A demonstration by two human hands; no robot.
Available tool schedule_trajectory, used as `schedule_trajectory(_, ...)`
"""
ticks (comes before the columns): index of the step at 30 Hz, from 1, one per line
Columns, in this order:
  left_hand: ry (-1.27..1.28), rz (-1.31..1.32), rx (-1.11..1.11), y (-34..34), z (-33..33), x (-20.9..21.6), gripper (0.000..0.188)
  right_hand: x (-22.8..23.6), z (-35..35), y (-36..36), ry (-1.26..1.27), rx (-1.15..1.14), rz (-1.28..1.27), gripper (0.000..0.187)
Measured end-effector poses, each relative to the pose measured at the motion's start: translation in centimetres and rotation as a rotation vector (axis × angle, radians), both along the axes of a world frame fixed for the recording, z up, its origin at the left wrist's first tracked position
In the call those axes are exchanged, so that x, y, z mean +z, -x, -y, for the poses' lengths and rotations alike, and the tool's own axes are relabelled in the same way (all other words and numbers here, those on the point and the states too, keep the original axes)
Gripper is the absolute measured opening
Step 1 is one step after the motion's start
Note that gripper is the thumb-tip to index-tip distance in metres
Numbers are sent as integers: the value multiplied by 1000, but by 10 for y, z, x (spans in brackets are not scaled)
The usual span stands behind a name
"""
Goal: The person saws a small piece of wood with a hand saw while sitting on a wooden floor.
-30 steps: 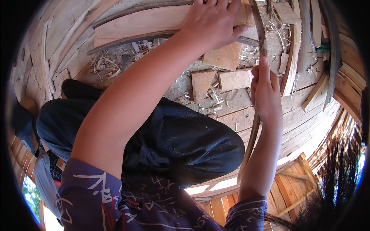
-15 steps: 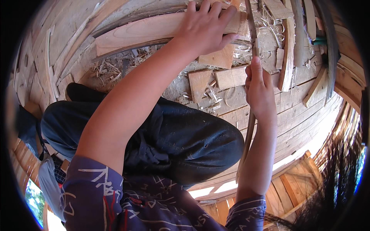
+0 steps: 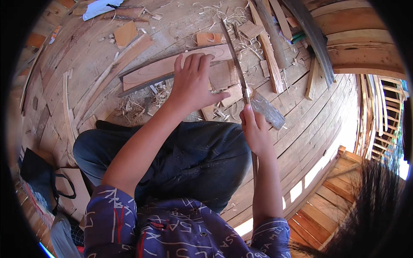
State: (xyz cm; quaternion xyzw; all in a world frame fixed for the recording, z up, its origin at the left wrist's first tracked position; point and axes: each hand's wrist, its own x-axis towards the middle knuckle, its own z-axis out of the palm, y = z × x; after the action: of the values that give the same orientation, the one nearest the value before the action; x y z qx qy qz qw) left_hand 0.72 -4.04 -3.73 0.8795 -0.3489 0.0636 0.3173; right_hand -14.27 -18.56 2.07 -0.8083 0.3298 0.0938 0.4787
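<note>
Your left hand [image 3: 193, 81] is spread wide over the long pale board [image 3: 148, 72], thumb stuck out, and I can't tell if it presses down on anything. Your right hand [image 3: 256, 129] is closed around the long knife [image 3: 235, 56], which points up and away from you. The wood block [image 3: 221, 75] sits between your left hand and the blade, by the board's right end. Some cutting looks done: wood shavings [image 3: 133, 107] lie on the wooden floor [image 3: 309, 116], and a rough grey slab [image 3: 267, 111] lies loose by your right hand. The block doesn't look finished, so more trimming is probably left. What looks like a black bag [image 3: 36, 172] is at lower left; its inside is hidden.
</note>
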Motion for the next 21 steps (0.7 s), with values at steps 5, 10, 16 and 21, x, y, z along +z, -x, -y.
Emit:
schedule_trajectory(5,73,-36,-57,21,-87,48,88,32,-38,60,-438,-95,85,53)
schedule_trajectory(10,33,-181,131,2,-206,-1,74,42,-57,104,-1128,-153,280,59)
schedule_trajectory(16,75,-696,355,-8,-231,-41,67,45,-83,102,-1435,-51,276,63)
schedule_trajectory(21,-257,-715,74,3,-215,-51,66,55,-89,107,-1547,28,294,71)
